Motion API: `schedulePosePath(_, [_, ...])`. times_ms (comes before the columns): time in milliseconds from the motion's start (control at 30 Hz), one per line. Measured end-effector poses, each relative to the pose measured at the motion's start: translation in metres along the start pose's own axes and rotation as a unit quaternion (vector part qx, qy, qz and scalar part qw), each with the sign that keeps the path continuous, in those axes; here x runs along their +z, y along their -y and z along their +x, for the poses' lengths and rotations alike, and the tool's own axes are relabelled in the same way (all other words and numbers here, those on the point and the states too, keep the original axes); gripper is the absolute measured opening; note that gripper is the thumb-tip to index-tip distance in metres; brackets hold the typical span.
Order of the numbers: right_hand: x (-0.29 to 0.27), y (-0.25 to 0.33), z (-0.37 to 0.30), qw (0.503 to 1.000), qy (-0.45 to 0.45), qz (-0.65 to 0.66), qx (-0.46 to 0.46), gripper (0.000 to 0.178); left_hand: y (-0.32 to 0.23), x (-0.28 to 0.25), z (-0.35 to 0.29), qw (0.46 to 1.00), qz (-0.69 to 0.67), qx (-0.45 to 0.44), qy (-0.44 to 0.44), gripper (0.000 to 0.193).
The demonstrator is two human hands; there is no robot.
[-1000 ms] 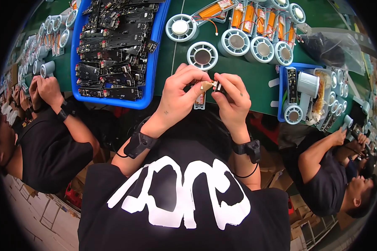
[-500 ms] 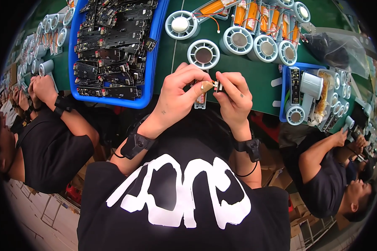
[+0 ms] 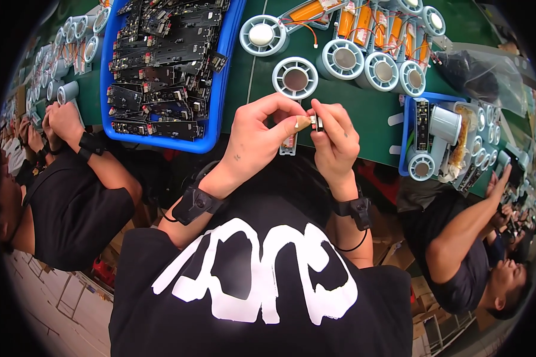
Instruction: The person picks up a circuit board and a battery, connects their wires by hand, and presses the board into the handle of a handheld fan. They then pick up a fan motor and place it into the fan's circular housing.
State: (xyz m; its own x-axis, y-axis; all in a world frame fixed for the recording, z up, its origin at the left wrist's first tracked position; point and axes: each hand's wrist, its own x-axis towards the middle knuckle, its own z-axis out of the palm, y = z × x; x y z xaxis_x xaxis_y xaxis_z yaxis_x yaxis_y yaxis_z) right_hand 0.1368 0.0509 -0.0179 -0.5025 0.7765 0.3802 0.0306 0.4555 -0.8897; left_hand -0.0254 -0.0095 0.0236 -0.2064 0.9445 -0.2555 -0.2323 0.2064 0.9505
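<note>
My left hand (image 3: 247, 137) has thumb and forefinger pinched together on a small white plug (image 3: 313, 120), partly covered by the fingertips. Close against it, my right hand (image 3: 337, 143) grips a small black circuit board (image 3: 320, 124), mostly hidden by the fingers. The plug and board meet between the two hands; whether the plug is seated cannot be made out. Just beyond and beneath my hands lies a pale blue plastic housing (image 3: 277, 79) with a round spoked end and a dark disc. Its narrow lower part (image 3: 287, 146) shows below the fingers.
A blue tray (image 3: 218, 113) of black circuit boards (image 3: 161, 59) stands at left. Several housings with orange batteries (image 3: 362, 24) lie at the far right of centre. A blue bin (image 3: 406, 131) of parts and a clear plastic bag (image 3: 488, 77) are at right. Co-workers sit on both sides.
Both hands remain together at the plug and board, with only slight finger shifts. The whole view has shifted a little. The co-worker at right has raised a hand.
</note>
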Motion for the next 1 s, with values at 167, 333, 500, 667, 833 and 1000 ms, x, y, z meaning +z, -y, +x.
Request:
schedulePosePath(167, [0.011, 0.002, -0.001, 1.000, -0.022, 0.005, 0.008, 0.038, 0.007, -0.009, -0.002, 0.996, -0.067, -0.064, 0.016, 0.010])
schedulePosePath(333, [0.015, 0.007, 0.001, 0.999, -0.050, 0.008, -0.009, 0.033, 0.007, -0.012, -0.003, 0.994, -0.075, -0.071, 0.031, 0.012])
schedulePosePath(500, [0.010, 0.017, 0.004, 0.970, -0.044, 0.166, 0.173, 0.029, 0.007, -0.015, 0.000, 0.998, 0.009, -0.030, 0.047, 0.013])
schedulePosePath(667, [0.006, 0.015, 0.010, 0.986, -0.025, 0.107, 0.128, 0.028, 0.007, -0.018, 0.002, 0.998, 0.047, 0.005, 0.036, 0.012])
schedulePosePath(833, [-0.001, 0.011, 0.015, 0.992, 0.023, 0.103, 0.069, 0.027, 0.003, -0.026, 0.005, 0.994, 0.085, -0.010, 0.069, 0.014])
schedulePosePath(1000, [-0.005, 0.010, 0.019, 0.975, 0.081, 0.161, 0.131, 0.028, 0.000, -0.029, 0.007, 0.992, 0.094, -0.018, 0.077, 0.014])
